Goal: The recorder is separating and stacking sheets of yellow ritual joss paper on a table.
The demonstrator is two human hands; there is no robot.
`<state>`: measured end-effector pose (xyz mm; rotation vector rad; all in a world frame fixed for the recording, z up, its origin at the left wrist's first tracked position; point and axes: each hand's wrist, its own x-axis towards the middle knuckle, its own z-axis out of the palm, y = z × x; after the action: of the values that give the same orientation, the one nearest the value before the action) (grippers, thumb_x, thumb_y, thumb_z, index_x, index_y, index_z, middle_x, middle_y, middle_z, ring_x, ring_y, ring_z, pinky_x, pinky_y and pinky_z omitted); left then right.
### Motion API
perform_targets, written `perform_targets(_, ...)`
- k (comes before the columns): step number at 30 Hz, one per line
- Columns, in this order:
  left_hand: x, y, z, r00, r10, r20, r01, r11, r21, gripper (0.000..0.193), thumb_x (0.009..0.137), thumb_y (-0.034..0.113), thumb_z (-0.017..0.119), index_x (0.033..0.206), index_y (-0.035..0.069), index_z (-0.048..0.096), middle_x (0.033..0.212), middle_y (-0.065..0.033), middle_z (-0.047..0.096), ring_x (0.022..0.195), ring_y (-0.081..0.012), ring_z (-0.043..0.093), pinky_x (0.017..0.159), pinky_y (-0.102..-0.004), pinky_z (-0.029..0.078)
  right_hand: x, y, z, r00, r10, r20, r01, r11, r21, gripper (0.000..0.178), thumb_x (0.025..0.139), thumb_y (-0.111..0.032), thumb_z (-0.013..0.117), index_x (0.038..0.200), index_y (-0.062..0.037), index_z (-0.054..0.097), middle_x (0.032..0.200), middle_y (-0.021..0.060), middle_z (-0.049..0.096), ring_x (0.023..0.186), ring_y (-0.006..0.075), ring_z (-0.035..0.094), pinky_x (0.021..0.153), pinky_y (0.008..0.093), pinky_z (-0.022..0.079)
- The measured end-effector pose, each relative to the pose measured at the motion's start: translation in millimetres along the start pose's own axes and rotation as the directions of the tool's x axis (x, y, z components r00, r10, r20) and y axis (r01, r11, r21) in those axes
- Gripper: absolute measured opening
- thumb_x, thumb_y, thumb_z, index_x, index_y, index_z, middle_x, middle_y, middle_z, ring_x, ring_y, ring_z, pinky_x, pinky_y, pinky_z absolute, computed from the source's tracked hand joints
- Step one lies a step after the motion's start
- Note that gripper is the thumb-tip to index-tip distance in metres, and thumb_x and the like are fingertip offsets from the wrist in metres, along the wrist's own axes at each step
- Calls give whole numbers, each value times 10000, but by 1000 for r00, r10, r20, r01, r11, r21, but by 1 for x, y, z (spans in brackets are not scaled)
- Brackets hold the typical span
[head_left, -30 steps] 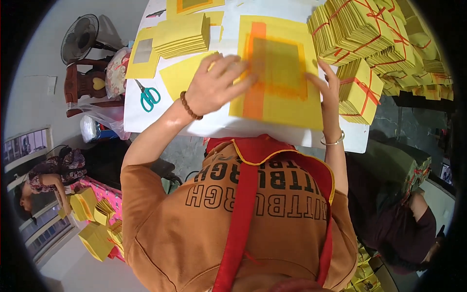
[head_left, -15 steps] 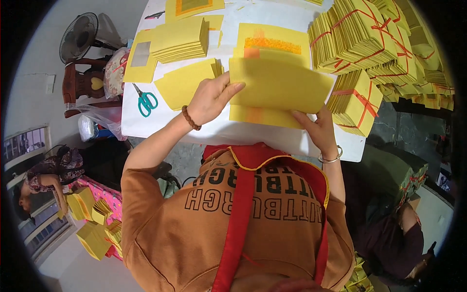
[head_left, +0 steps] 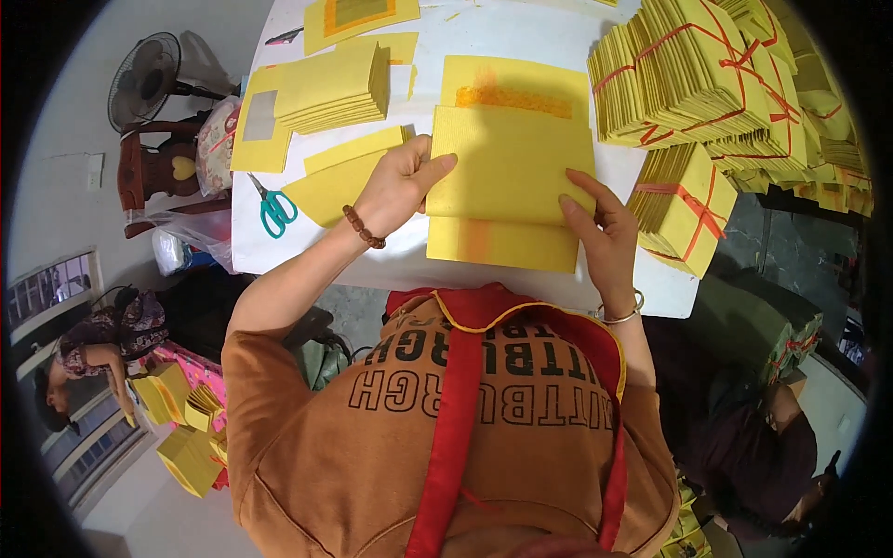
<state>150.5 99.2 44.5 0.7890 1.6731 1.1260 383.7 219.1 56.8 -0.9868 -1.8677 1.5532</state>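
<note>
In my left hand (head_left: 400, 186) the left edge of a yellow paper sheet (head_left: 512, 163) is pinched, thumb on top. The sheet lies nearly flat over other yellow sheets (head_left: 526, 249) that carry orange smears. At the sheet's right edge, my right hand (head_left: 606, 232) rests its thumb and forefinger on the paper, tips apart and other fingers curled. Loose yellow sheets (head_left: 339, 181) lie just beyond my left hand. Teal-handled scissors (head_left: 276, 212) are farther left.
A stack of folded yellow paper (head_left: 335, 88) stands at the far left of the white table (head_left: 391, 265). Bundles tied with red ribbon (head_left: 684, 79) crowd the right side, with a smaller bundle (head_left: 684, 205) nearer. Two other people (head_left: 102, 349) are at the sides.
The yellow sheet, bowed and lifted before, now lies flatter on the sheets beneath. My right hand has shifted from its lower corner up along the right edge, its fingers spreading apart.
</note>
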Motion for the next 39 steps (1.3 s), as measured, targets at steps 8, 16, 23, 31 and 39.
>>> perform_targets(8,-1,4,5,999,-20,-37,16,996,-91,292,907,263,553,742,56,430,563,24,418,460,-38,400,397,-204,358,5,-5,6,996,75,-52,-75,997,12,299,825,-100,636,1117,-39,622,622,-75,432,533,10,287,459,192,231)
perform_targets(16,-13,34,5,992,-81,-95,76,996,-55,158,901,180,561,921,35,503,608,9,475,477,-40,414,438,-198,353,6,14,5,995,81,-56,-79,996,35,291,821,-127,623,1091,-18,621,671,-14,550,559,53,409,502,216,361)
perform_targets(23,-13,54,32,620,753,222,-597,268,756,261,802,181,648,1013,37,593,1043,-142,590,967,-277,544,811,-362,426,7,8,12,994,40,-102,-31,996,83,293,806,-139,625,1075,-22,628,624,28,555,520,63,424,486,237,368)
perform_targets(31,1,33,53,753,557,350,-529,197,825,573,766,362,649,1257,109,493,1363,-147,373,1218,-332,344,977,-442,286,4,8,4,999,28,-41,-30,998,-51,297,807,-157,635,1074,-27,625,752,75,592,564,82,443,518,235,386)
perform_targets(39,7,21,55,721,587,367,-536,139,832,592,748,390,658,1235,92,499,1365,-155,364,1228,-326,332,976,-447,279,-8,-23,27,860,-465,213,437,451,-778,606,831,-417,579,1319,-92,428,1382,122,362,1230,285,393,992,558,240)
